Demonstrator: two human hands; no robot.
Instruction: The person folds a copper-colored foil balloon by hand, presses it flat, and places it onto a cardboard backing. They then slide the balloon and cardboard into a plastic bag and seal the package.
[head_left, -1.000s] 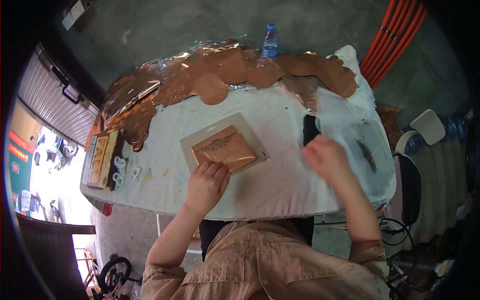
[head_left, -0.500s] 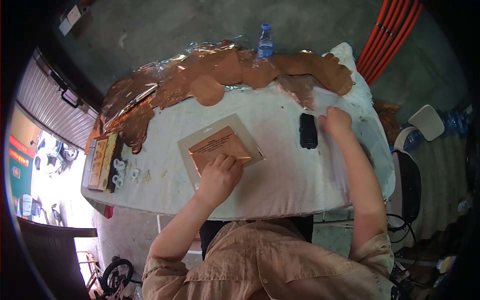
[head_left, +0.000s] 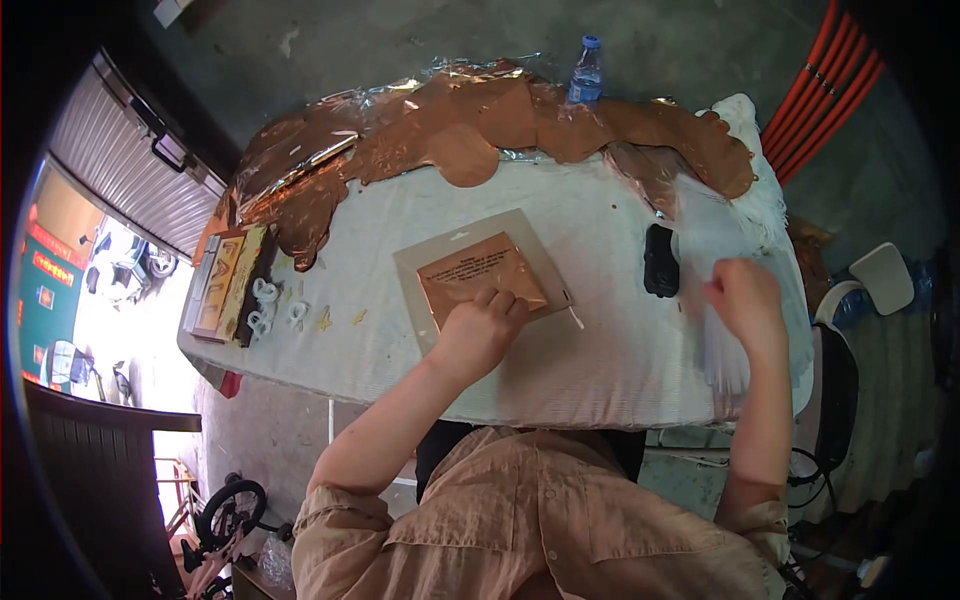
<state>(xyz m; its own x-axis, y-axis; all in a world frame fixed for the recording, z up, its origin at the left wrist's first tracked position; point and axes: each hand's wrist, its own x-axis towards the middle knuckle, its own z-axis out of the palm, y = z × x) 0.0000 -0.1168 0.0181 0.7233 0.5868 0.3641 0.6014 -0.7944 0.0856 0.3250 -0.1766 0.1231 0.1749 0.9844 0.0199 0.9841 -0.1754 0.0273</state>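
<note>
A folded copper-coloured foil balloon (head_left: 475, 265), printed with small dark text, lies at a translucent plastic pouch (head_left: 535, 245) with a hang hole. My left hand (head_left: 487, 325) is closed at the balloon's near edge, fingertips pinched against the foil. A thin white stick (head_left: 576, 317) pokes out by the pouch's right corner. Over a stack of clear plastic sleeves (head_left: 725, 350) on the right, my right hand (head_left: 748, 300) is curled closed; whatever its fingers hold, if anything, is hidden. A black phone-like object (head_left: 661, 260) lies just left of this hand.
Flat copper foil balloons (head_left: 510, 115) cover the table's far edge, with a water bottle (head_left: 586, 70) among them. At the left stand a printed box (head_left: 235, 290), white ribbon rolls (head_left: 262, 305) and small gold pieces (head_left: 324, 319). A white chair (head_left: 882, 278) is at the right.
The view has shifted. My right hand has moved away from the phone-like object, rightward and nearer to me. More of the white stick shows at the pouch corner. My left hand stays on the balloon.
</note>
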